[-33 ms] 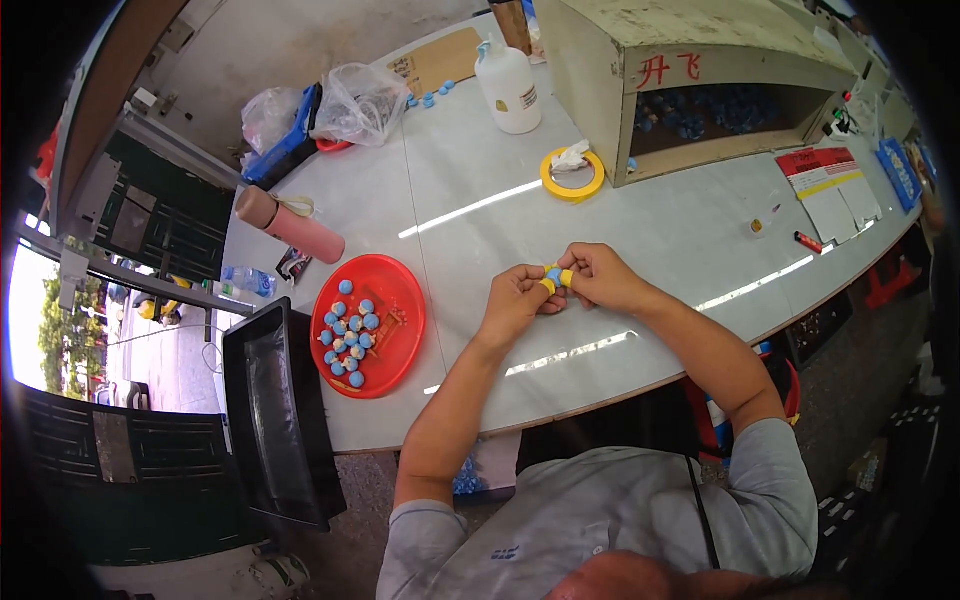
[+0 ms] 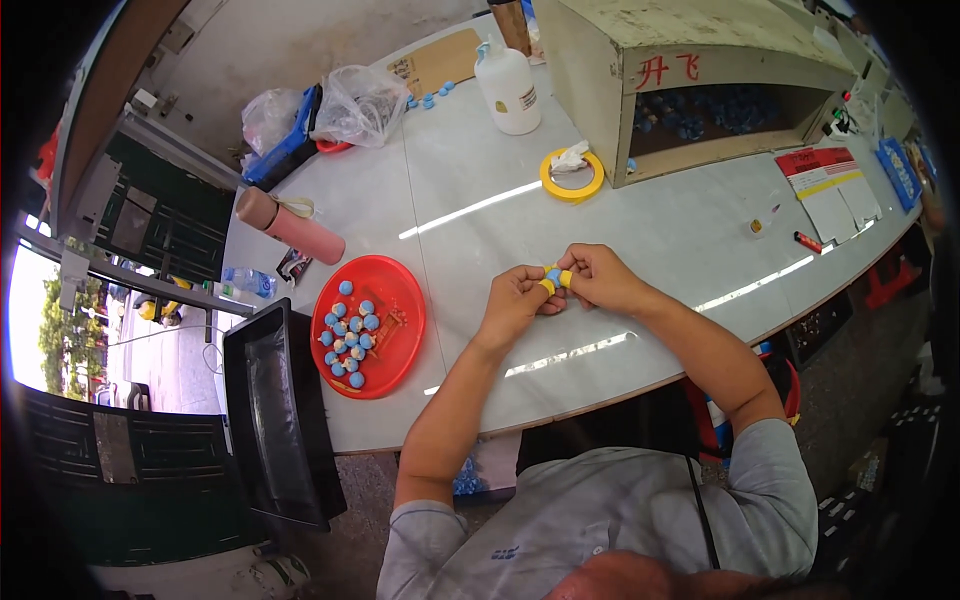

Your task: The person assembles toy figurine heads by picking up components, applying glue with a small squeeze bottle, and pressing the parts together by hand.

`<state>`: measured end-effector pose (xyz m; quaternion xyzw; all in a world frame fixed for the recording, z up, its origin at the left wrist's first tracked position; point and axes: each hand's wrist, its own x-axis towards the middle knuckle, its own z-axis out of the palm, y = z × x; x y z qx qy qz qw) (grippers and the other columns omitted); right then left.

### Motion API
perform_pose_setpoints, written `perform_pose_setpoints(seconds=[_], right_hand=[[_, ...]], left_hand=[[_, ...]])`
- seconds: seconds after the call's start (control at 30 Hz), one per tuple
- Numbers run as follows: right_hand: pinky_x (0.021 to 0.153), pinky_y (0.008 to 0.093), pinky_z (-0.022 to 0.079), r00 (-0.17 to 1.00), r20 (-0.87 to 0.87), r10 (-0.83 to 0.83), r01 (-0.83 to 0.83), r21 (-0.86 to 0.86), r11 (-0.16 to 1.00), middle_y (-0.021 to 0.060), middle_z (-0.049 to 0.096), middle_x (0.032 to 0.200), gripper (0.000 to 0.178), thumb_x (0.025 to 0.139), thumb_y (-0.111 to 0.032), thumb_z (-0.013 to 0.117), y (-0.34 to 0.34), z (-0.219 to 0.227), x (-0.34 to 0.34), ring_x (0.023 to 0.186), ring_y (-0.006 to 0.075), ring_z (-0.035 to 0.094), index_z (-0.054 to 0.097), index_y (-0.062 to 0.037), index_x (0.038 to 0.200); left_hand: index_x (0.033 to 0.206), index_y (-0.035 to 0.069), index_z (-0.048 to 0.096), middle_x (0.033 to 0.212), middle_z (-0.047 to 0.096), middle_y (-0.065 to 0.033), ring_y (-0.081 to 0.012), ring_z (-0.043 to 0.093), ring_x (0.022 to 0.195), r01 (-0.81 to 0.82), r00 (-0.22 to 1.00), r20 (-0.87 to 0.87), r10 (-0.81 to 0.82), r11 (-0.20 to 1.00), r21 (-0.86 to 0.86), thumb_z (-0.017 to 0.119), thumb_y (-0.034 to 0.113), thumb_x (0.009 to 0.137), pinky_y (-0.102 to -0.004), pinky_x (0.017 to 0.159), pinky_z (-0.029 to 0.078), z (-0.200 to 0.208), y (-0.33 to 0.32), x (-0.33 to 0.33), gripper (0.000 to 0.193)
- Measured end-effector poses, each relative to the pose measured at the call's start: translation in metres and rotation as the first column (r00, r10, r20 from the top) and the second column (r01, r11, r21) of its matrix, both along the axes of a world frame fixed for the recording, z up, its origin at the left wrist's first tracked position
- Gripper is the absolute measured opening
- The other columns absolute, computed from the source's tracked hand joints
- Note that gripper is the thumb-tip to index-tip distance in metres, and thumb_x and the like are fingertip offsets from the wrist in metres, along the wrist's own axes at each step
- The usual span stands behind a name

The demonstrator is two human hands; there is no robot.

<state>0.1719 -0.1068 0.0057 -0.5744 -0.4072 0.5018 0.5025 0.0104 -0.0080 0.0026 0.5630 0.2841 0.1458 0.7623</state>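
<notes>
OK, L hand (image 2: 515, 303) & R hand (image 2: 602, 280) meet over the pale grey glossy surface (image 2: 480, 240), toward its near side. Each grip is closed, thumb & fingers pinching a small blue roundish pc (image 2: 555, 275) btwn them, w/ yellow bands (image 2: 547, 286) on fingertips. Left of them, a round red plastic tray (image 2: 405, 365) holds a bunch of blue-&-cream balls (image 2: 357, 352). Just behind the tray: a pink cylindrical bottle (image 2: 308, 238). Black rectangular plastic bin (image 2: 268, 400) is left of it. Farther back, a yellow ring-shaped roll (image 2: 550, 184) lies flat w/ crumpled white tissue (image 2: 571, 157) on top, near a beige open-front box (image 2: 588, 90); white plastic bottle (image 2: 510, 95) stands behind.
</notes>
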Motion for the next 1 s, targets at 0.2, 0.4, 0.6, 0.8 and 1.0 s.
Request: perform_pose_setpoints(seconds=[0.2, 0.4, 0.6, 0.8, 1.0], right_hand=[[0.044, 0.0224, 0.041, 0.999, 0.032, 0.010, -0.010, 0.009, 1.000, 0.0039, 0.058, 0.071, 0.014, 0.086, -0.004, 0.056, 0.009, 0.005, -0.006, 0.052, 0.0067, 0.051, 0.056, 0.0037, 0.098], [0.044, 0.0200, 0.037, 0.995, -0.060, -0.082, 0.084, 0.027, 0.996, 0.0012, 0.056, 0.069, 0.013, 0.090, -0.009, 0.056, -0.003, 0.006, 0.000, 0.051, 0.0047, 0.047, 0.058, 0.0000, 0.100], [0.048, 0.0207, 0.037, 0.958, -0.033, -0.284, 0.286, 0.084, 0.955, 0.0018, 0.055, 0.071, 0.015, 0.090, -0.009, 0.054, 0.002, 0.005, 0.009, 0.056, 0.0056, 0.047, 0.059, -0.0011, 0.101], [0.057, 0.0242, 0.044, 0.915, -0.063, -0.398, 0.400, 0.249, 0.882, 0.0031, 0.058, 0.073, 0.016, 0.085, -0.005, 0.053, 0.023, -0.022, 0.018, 0.064, 0.0082, 0.052, 0.060, 0.0011, 0.099], [0.059, 0.0237, 0.043, 0.855, 0.098, -0.509, 0.476, 0.244, 0.845, 0.0018, 0.058, 0.076, 0.012, 0.086, -0.004, 0.055, 0.014, -0.016, 0.027, 0.067, 0.0070, 0.052, 0.060, -0.0004, 0.097]], left_hand=[[0.110, -0.007, 0.052, 0.093, 0.067, -0.0163, -0.0190, 0.068, 0.078, -0.068, 0.998, -0.005, 0.068, 0.998, 0.008, 0.056, 0.004, 0.089, -0.0264, 0.070, 0.056, -0.002, 0.004, -0.008, 0.024], [0.111, -0.007, 0.050, 0.093, 0.066, -0.0136, -0.0173, 0.066, 0.079, -0.066, 0.998, -0.021, 0.067, 0.997, 0.032, 0.066, 0.009, 0.087, -0.0258, 0.069, 0.056, 0.001, 0.002, -0.001, 0.033], [0.113, -0.008, 0.051, 0.090, 0.065, -0.0133, -0.0190, 0.067, 0.078, -0.285, 0.956, 0.015, 0.291, 0.921, 0.268, 0.060, 0.007, 0.085, -0.0270, 0.064, 0.053, 0.044, 0.026, -0.046, 0.033], [0.094, -0.001, 0.066, 0.081, 0.064, -0.0132, -0.0256, 0.062, 0.075, -0.100, 0.655, -0.099, 0.749, 0.216, 0.971, 0.070, 0.017, 0.074, -0.0363, 0.069, 0.049, 0.043, 0.028, -0.163, 0.027], [0.113, -0.002, 0.059, 0.112, 0.056, -0.0218, -0.0381, 0.051, 0.108, 0.166, 0.465, -0.174, 0.868, 0.108, 0.980, 0.065, 0.017, 0.076, -0.0448, 0.092, 0.042, 0.036, 0.009, -0.194, 0.042]])
